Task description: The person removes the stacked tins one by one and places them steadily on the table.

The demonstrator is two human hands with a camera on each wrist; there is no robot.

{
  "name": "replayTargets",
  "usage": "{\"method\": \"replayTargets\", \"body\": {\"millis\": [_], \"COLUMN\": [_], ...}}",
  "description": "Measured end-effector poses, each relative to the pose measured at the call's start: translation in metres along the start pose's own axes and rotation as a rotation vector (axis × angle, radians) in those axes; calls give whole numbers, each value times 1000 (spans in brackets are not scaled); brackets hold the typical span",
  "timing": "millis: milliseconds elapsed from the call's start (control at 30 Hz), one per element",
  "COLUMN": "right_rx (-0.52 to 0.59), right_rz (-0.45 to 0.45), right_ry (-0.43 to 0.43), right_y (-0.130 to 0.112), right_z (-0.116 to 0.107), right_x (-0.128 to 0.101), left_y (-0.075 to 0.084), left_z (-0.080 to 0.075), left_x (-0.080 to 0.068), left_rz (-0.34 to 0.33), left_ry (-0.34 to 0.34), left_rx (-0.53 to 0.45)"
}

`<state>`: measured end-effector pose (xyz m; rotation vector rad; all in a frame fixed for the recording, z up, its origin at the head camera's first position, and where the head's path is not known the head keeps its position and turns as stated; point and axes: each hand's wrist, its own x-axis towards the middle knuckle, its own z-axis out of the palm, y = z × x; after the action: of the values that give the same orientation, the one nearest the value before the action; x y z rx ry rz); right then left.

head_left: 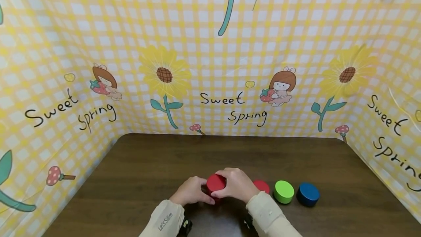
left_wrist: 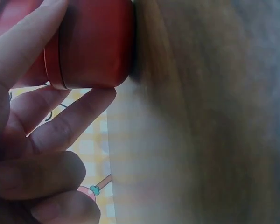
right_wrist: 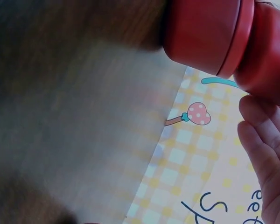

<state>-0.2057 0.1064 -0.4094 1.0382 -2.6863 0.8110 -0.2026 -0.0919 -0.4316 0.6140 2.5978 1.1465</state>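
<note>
Two round red tins stand one above the other at the near middle of the table. My left hand [head_left: 192,192] grips the lower red tin [left_wrist: 95,44] low at its side, thumb on the near side and fingers behind. That tin rests on the tabletop, with a raised rim around its upper end. From the right, my right hand [head_left: 237,185] holds the upper red tin [head_left: 216,183] between thumb and fingers, over the lower one. In the right wrist view the upper tin's end meets the lower tin's rim, slightly tilted against it.
To the right, a third red tin [head_left: 262,186], partly behind the right hand, stands in a row with a lime green tin [head_left: 284,192] and a blue tin [head_left: 308,194]. A yellow checked cloth [head_left: 223,69] walls in the back and sides of the dark wooden table [head_left: 158,156].
</note>
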Motion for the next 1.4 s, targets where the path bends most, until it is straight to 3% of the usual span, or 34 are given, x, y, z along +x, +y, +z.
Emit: {"method": "replayTargets", "body": {"millis": [467,800,1133,1400], "right_rx": [-61,-74,-108,-157], "right_rz": [-5,-1,55,125], "right_ry": [37,61,40,51], "right_y": [1,6,12,22], "right_z": [-8,-18,-28,-41], "right_x": [-5,-14,-25,-38], "left_y": [1,2,-1,1], "left_z": [1,1,-1,1], "left_x": [-1,-1,-4,2], "left_rz": [12,-15,-61,-50], "left_ry": [32,6,16,22], "left_rx": [65,73,58,86]}}
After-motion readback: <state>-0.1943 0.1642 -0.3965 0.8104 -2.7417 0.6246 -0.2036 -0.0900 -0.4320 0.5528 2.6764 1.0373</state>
